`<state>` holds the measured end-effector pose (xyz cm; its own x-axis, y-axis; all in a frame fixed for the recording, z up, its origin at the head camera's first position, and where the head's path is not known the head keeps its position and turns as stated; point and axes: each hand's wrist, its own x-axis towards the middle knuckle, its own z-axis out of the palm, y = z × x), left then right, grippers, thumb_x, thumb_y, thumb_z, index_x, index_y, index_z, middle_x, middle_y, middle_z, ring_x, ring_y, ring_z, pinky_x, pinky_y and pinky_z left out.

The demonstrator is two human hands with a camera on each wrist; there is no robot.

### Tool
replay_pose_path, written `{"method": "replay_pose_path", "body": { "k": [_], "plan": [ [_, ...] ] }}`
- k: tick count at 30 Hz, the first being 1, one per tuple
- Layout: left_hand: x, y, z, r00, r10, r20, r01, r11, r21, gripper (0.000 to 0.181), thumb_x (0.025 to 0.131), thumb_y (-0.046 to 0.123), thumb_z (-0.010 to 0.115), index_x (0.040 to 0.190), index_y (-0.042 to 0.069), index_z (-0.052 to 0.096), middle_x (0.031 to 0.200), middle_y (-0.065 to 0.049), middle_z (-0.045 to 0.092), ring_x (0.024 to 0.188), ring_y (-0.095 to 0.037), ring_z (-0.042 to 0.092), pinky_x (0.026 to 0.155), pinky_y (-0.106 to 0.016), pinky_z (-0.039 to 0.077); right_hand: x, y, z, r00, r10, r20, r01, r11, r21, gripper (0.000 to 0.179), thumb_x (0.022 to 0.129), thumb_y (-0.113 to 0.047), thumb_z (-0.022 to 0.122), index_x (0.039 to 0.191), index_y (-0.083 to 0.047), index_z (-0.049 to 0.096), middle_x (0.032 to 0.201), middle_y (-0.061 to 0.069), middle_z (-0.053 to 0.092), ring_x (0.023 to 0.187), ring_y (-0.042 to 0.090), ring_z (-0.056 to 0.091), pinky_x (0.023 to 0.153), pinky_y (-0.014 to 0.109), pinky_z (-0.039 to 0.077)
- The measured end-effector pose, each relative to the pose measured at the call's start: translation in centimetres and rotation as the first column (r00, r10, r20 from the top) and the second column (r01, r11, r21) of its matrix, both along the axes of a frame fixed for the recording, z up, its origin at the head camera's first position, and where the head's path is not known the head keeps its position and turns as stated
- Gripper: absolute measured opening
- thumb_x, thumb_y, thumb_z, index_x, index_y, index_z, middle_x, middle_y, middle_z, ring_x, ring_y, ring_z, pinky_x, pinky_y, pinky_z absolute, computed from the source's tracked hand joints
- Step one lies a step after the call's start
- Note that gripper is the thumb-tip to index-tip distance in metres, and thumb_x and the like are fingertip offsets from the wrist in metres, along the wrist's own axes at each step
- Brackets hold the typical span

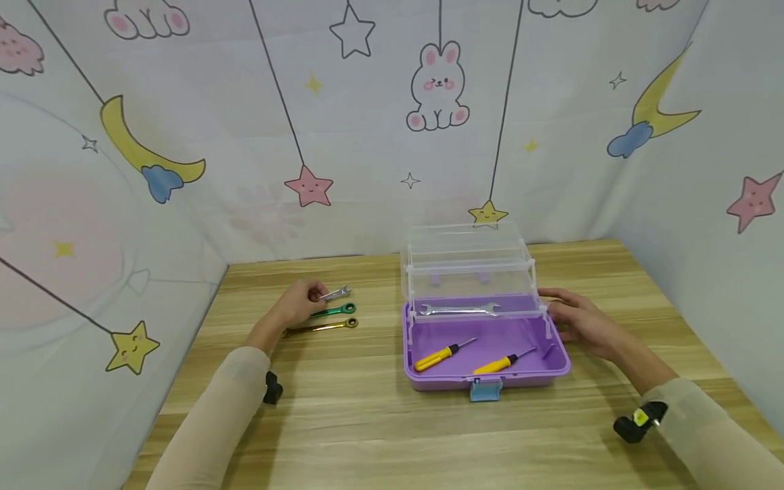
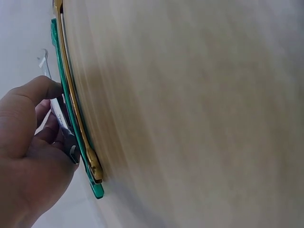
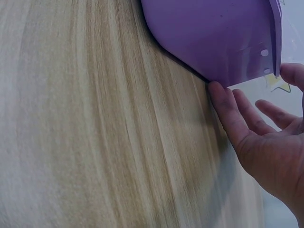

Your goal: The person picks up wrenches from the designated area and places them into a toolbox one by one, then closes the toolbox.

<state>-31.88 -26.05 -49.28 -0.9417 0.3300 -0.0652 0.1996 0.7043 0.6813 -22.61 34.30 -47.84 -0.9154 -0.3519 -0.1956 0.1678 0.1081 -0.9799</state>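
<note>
My left hand (image 1: pixel 298 303) pinches a silver wrench (image 1: pixel 337 293) between thumb and fingers at the table's left; part of it is hidden by the hand. In the left wrist view, the wrench (image 2: pixel 59 111) lies across the curled fingers. Just in front of it are a green ratchet wrench (image 1: pixel 333 311) and a gold ratchet wrench (image 1: pixel 324 327), side by side. On the right, my right hand (image 1: pixel 584 325) is at the end wall of a purple toolbox (image 1: pixel 422 380), its loosely extended fingertips touching the lower edge in the right wrist view.
The toolbox's clear lid (image 1: pixel 465 238) stands raised, with clear trays lifted. Inside lie a silver double-ended wrench (image 1: pixel 456 310) and two yellow-handled screwdrivers, one at left (image 1: pixel 437 357) and one at right (image 1: pixel 497 365). A printed curtain (image 1: pixel 367 136) hangs behind the wooden table (image 1: pixel 367 422).
</note>
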Motion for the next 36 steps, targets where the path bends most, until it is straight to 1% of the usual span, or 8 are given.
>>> {"method": "replay_pose_path", "body": {
  "k": [7,11,17,23,26,30,33,36],
  "plan": [
    [0.0,0.0,-0.2,0.999,-0.009,-0.044,0.008,1.000,-0.029,0.011,0.102,0.004,0.063,0.113,0.003,0.062,0.099,-0.010,0.062,0.088,-0.024,0.055,0.079,-0.038,0.047,0.0,0.1,-0.2,1.000,-0.005,0.006,0.005,1.000,-0.011,0.045,0.113,-0.018,0.051,0.156,-0.010,0.040,0.118,-0.003,0.074,0.107,0.017,0.071,0.086,0.040,0.062],
    [0.1,0.1,0.0,0.998,-0.003,-0.059,0.001,0.999,-0.033,0.010,0.102,0.006,0.063,0.113,0.005,0.063,0.099,-0.009,0.061,0.087,-0.024,0.054,0.077,-0.038,0.046,0.0,0.0,-0.1,1.000,-0.006,0.004,0.006,1.000,-0.012,0.045,0.113,-0.019,0.052,0.156,-0.010,0.040,0.117,-0.003,0.074,0.108,0.017,0.071,0.086,0.040,0.062],
    [0.3,0.1,0.8,0.998,0.006,-0.061,-0.005,1.000,0.003,0.012,0.104,0.009,0.062,0.115,0.005,0.063,0.104,-0.011,0.061,0.087,-0.026,0.054,0.075,-0.040,0.046,0.0,-0.1,0.0,1.000,-0.012,0.007,0.012,1.000,-0.008,0.046,0.113,-0.019,0.052,0.156,-0.010,0.039,0.116,-0.003,0.074,0.108,0.017,0.071,0.086,0.040,0.062],
    [0.1,0.3,1.2,0.997,0.007,-0.082,-0.007,1.000,0.001,0.015,0.102,0.009,0.066,0.116,0.005,0.065,0.107,-0.011,0.064,0.093,-0.028,0.058,0.079,-0.041,0.049,-0.1,-0.1,0.0,1.000,-0.011,0.002,0.011,1.000,0.002,0.050,0.113,-0.019,0.052,0.159,-0.006,0.036,0.117,-0.003,0.074,0.107,0.018,0.072,0.086,0.041,0.062],
    [0.0,0.5,1.4,0.994,-0.002,-0.105,0.000,1.000,-0.017,0.017,0.101,0.010,0.067,0.117,0.004,0.066,0.108,-0.012,0.066,0.097,-0.028,0.062,0.083,-0.043,0.052,-0.1,-0.1,-0.2,1.000,-0.011,-0.001,0.011,1.000,0.011,0.051,0.113,-0.020,0.052,0.159,-0.005,0.035,0.117,-0.004,0.074,0.108,0.018,0.072,0.086,0.041,0.062],
    [0.0,0.9,1.9,0.992,-0.013,-0.127,0.009,0.999,-0.036,0.020,0.101,0.010,0.068,0.119,0.001,0.070,0.108,-0.012,0.067,0.099,-0.029,0.064,0.086,-0.045,0.054,-0.2,0.0,-0.4,1.000,-0.016,-0.004,0.016,0.999,0.028,0.053,0.113,-0.022,0.052,0.159,-0.005,0.033,0.118,-0.005,0.074,0.109,0.017,0.072,0.086,0.041,0.062],
    [0.1,1.4,2.6,0.992,-0.032,-0.125,0.026,0.999,-0.046,0.021,0.102,0.011,0.067,0.119,0.000,0.072,0.108,-0.012,0.068,0.097,-0.029,0.064,0.084,-0.045,0.054,-0.2,0.0,-0.4,1.000,-0.017,-0.005,0.017,0.999,0.033,0.054,0.113,-0.022,0.053,0.160,-0.004,0.033,0.118,-0.004,0.073,0.109,0.017,0.071,0.087,0.042,0.062],
    [0.2,2.0,3.3,0.990,-0.066,-0.126,0.058,0.996,-0.065,0.022,0.104,0.014,0.067,0.121,-0.001,0.072,0.110,-0.011,0.069,0.096,-0.027,0.063,0.081,-0.043,0.055,-0.1,0.0,-0.3,1.000,-0.018,-0.003,0.018,0.999,0.032,0.055,0.113,-0.022,0.053,0.160,-0.004,0.032,0.117,-0.003,0.073,0.109,0.017,0.071,0.087,0.041,0.062]
  ]
}}
